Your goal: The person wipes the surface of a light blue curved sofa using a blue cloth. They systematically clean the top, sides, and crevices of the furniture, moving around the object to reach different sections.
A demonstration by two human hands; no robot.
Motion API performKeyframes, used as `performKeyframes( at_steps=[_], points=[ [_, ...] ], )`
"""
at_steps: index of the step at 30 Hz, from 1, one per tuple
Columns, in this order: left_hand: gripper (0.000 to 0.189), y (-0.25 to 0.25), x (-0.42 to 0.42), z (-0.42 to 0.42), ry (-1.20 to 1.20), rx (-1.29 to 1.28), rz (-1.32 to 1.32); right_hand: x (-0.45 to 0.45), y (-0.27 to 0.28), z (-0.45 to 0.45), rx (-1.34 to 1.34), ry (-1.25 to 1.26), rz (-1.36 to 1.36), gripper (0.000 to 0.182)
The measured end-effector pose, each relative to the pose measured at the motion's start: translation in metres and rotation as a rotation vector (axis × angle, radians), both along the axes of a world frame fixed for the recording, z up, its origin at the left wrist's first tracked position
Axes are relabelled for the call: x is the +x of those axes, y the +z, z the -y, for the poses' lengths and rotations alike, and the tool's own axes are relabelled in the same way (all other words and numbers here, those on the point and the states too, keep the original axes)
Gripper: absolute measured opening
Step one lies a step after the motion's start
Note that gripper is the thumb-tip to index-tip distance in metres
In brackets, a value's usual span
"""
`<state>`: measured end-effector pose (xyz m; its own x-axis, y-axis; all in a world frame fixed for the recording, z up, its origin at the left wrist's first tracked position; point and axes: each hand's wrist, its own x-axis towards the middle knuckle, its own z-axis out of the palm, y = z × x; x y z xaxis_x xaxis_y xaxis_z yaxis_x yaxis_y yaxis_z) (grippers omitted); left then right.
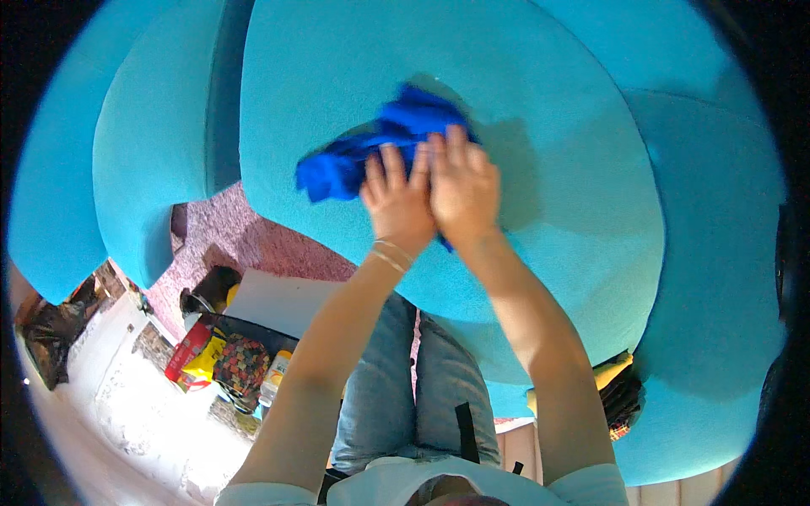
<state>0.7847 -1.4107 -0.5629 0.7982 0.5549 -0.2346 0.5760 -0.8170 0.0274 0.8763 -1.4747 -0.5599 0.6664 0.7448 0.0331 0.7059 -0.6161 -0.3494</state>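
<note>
A crumpled bright blue cloth (335, 169) lies on the turquoise upholstered seat cushion (569, 190) of a sofa. My left hand (400, 199) presses down on the cloth's lower part, palm down with fingers apart. Beside it and touching it, my right hand (464, 186) lies palm down on the cloth's right part, its fingers pointing away from me. Folds of cloth spread out beyond my fingertips and to the left, and a small corner shows below, between my wrists. Both hands look slightly blurred.
A second turquoise sofa section (152, 139) stands at the left across a gap. Below it are a pink carpet (285, 246) and an open box holding a yellow packet (205, 359) and a bottle (275, 376). A black and yellow item (617, 386) rests on the sofa at the lower right.
</note>
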Motion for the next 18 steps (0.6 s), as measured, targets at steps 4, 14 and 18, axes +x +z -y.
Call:
performKeyframes(
  at_steps=[4, 14, 18],
  points=[
    [0.064, -0.001, 0.058, 0.067, -0.270, -0.357, 0.217, 0.035, 0.000, 0.110, -0.314, -0.236, 0.060, 0.043],
    [0.057, 0.001, 0.090, 0.072, -0.213, -0.439, 0.229, 0.021, -0.014, 0.125, -0.372, -0.619, -0.044, 0.060],
    [0.059, 0.006, 0.088, -0.004, -0.170, -0.330, 0.097, 0.024, -0.020, 0.048, -0.311, -0.547, -0.043, 0.057]
  ],
)
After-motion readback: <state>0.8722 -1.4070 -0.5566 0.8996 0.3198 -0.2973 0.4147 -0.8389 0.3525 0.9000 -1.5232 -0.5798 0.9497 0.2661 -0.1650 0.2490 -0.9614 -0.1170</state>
